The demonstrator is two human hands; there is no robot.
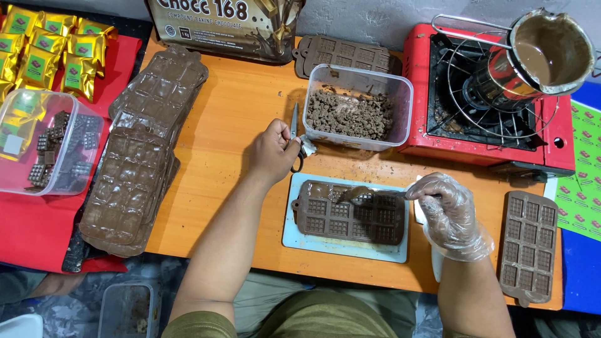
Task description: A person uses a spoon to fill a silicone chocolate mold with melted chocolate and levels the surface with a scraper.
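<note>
Chocolate mould (350, 219) lies just left of the gloved right hand (447, 213), which grips a spoon (360, 193) over it. It looks soft and bendy; hold its tray (294, 241). Left hand (273, 150) closes on scissors (295, 141).

Far to the left of the left hand (273, 152), at the top corner, lies a heap of small gold foil packets (53, 47) with green square labels, resting on red cloth. Straight above that hand, at the table's back edge, stands a large dark brown bag (225, 25) with pale lettering. Right of the gloved right hand (449, 213) lies a green printed sheet (582, 181) dotted with small red-brown squares.
</note>
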